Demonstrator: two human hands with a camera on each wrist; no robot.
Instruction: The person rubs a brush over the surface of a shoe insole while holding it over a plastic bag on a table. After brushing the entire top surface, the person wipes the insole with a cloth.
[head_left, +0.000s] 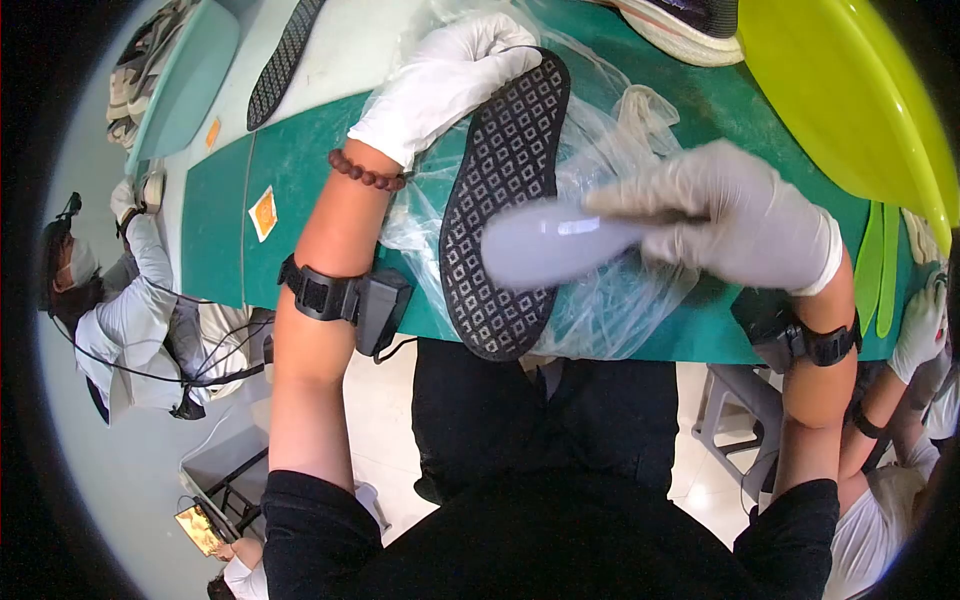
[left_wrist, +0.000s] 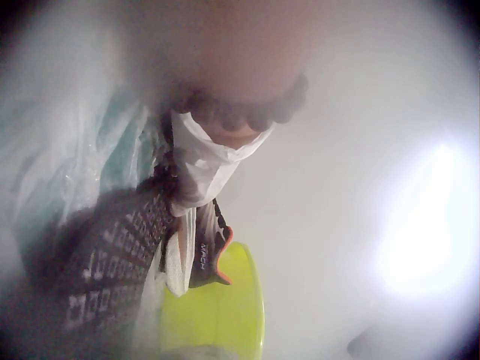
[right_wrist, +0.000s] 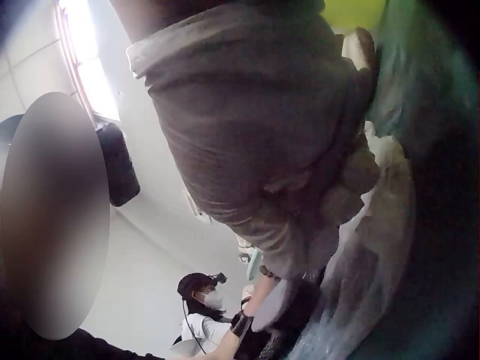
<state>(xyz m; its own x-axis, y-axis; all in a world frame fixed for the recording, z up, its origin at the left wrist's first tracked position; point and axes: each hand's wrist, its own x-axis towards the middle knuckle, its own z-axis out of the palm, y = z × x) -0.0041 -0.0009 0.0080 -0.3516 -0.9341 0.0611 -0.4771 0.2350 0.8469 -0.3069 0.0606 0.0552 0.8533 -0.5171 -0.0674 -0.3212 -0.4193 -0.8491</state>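
A black insole with a pale diamond pattern [head_left: 508, 150] is held up over the table's front edge. The gloved left hand [head_left: 440, 90] pinches its top end between thumb and fingers; in the left wrist view the glove [left_wrist: 202, 165] is partly seen beside the patterned insole [left_wrist: 112, 262]. The gloved right hand [head_left: 735, 215] grips a smooth, whitish, rounded tool [head_left: 550, 243], blurred, whose broad end overlaps the insole's lower half. In the right wrist view the right hand [right_wrist: 255, 135] is curled round the tool, whose pale end [right_wrist: 271, 304] shows below the fingers.
Crumpled clear plastic [head_left: 630, 310] lies under the hands on the green mat [head_left: 215, 225]. Another insole [head_left: 285, 65] and an orange-white packet [head_left: 263, 214] lie left. A shoe [head_left: 690, 30], lime basin [head_left: 860, 110] and green strips [head_left: 880, 270] are right. Other people stand at both sides.
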